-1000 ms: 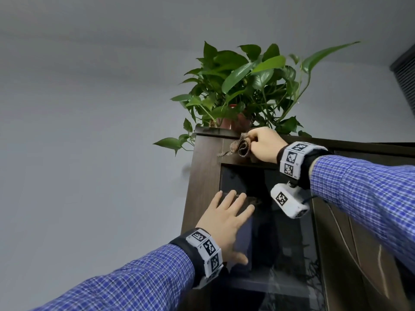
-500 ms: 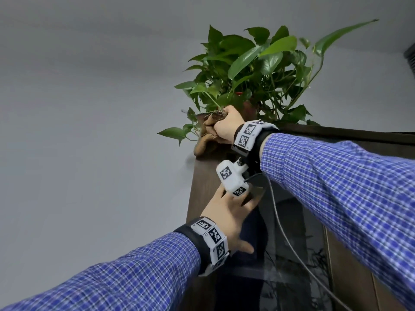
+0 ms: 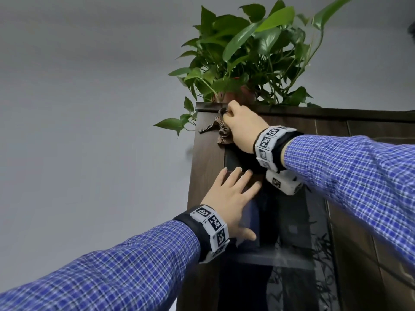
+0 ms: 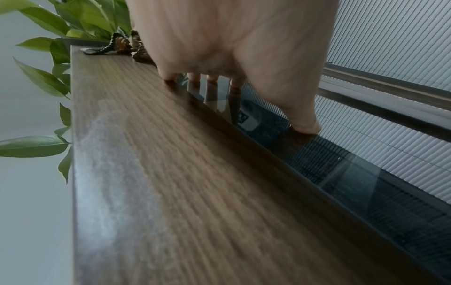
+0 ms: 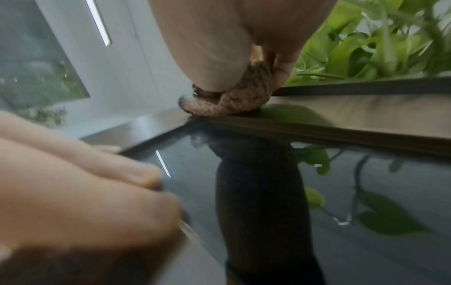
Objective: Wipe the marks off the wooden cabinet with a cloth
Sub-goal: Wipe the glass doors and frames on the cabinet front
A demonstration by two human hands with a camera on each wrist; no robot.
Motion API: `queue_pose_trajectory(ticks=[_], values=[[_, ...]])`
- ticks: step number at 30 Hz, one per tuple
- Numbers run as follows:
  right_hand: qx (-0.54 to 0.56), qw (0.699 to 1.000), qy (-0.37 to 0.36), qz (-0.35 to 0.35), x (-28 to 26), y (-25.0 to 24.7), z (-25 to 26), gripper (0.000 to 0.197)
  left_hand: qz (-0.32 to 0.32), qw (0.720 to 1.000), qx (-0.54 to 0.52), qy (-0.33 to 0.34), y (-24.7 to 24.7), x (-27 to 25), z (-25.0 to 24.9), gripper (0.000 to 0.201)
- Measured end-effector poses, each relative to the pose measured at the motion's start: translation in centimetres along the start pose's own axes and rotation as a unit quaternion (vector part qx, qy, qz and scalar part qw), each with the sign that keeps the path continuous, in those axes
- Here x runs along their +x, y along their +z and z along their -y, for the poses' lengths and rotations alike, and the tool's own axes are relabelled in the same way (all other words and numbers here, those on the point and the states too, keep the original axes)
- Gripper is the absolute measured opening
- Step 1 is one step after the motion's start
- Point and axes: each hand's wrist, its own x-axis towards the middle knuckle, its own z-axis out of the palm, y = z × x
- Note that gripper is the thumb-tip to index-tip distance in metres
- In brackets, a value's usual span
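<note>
Grey wall and ceiling back a tall wooden cabinet point(image 3: 206, 167) with a potted plant point(image 3: 251, 52) on its top. Just below the plant, the right hand point(image 3: 242, 129) clamps a bunched brown cloth point(image 3: 221, 131) against the cabinet's upper left corner. Lower on the cabinet, the left hand point(image 3: 231, 198) lies flat with fingers spread on the glass door point(image 3: 296, 221). A wide sweep upward could snag the leaves and tip the pot; hard bracing may smear the glass.
</note>
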Motion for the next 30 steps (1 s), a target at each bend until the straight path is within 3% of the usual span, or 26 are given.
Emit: queue_pose_trajectory(ticks=[4,9,14,21,24,28,30], values=[[0.044,0.999,-0.023,0.007,1.3,0.0,3.4,0.027,-0.018,1.000,0.011,0.006,0.2,0.0,0.1,0.123],[-0.041,0.997,-0.063,0.033,1.8,-0.5,4.0,0.047,-0.014,1.000,0.012,0.004,0.0,0.1,0.0,0.121],[-0.072,0.996,-0.021,0.053,-1.4,-0.7,-3.1,0.051,0.018,1.000,0.017,-0.005,-0.3,0.0,-0.4,0.122],[-0.105,0.983,0.098,0.110,-7.9,-0.9,-12.6,0.059,0.034,0.999,0.028,-0.017,-1.1,0.4,-1.0,0.123],[-0.041,0.981,0.151,0.111,-7.3,-1.0,-11.5,0.044,0.041,0.998,0.043,-0.016,-1.6,1.1,-1.6,0.126],[0.031,0.989,0.074,0.126,-4.2,-0.8,-5.6,0.034,0.022,0.998,0.064,-0.015,-1.9,1.9,-2.2,0.125],[0.015,0.990,0.069,0.126,-3.9,-0.8,-3.2,0.035,0.027,0.998,0.050,-0.022,-1.7,2.0,-2.1,0.128]])
